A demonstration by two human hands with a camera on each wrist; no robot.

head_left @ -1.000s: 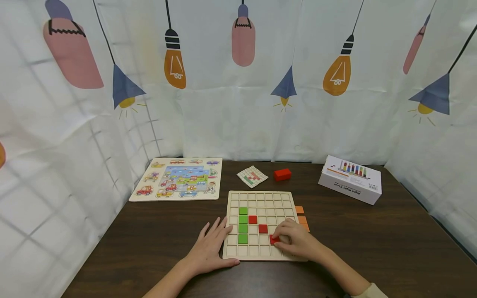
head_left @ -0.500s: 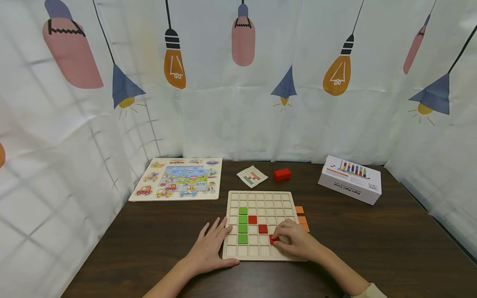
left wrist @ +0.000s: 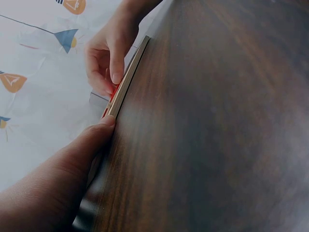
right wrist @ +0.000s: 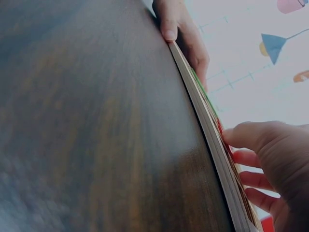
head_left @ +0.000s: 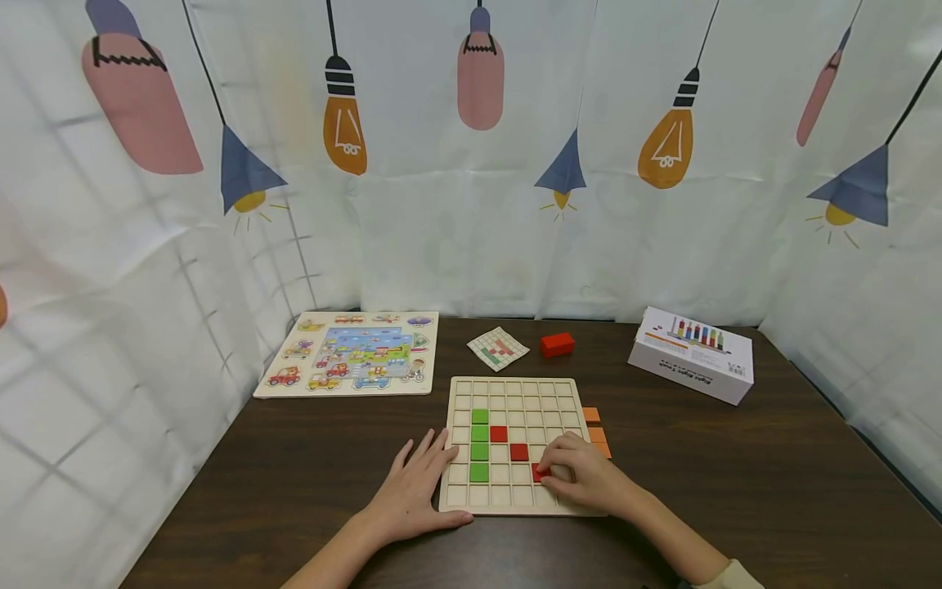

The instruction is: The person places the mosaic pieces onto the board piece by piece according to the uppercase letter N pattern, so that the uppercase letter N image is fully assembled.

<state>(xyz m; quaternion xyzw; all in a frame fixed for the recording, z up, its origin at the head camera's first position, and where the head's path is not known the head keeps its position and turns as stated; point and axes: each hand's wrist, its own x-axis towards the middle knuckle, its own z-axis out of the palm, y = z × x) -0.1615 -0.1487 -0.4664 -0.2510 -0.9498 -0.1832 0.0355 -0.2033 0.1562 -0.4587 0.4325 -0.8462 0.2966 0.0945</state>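
Note:
A light wooden grid board [head_left: 524, 403] lies flat on the dark table. Several green square tiles [head_left: 479, 451] form a column in its left part. Two red tiles, an upper red tile [head_left: 499, 434] and a lower red tile [head_left: 518, 452], step down to the right. My right hand [head_left: 585, 472] pinches a further red tile [head_left: 540, 474] between thumb and forefinger, at a cell in the lower right of the grid. My left hand [head_left: 415, 491] is spread at the board's left edge, with its thumb [left wrist: 107, 121] against the near left corner.
Orange tiles [head_left: 599, 440] lie by the board's right edge. Behind it are a pattern card [head_left: 498, 349] and a red block [head_left: 558, 344]. A picture puzzle [head_left: 353, 356] lies at the back left; a white box [head_left: 692, 354] stands at the back right.

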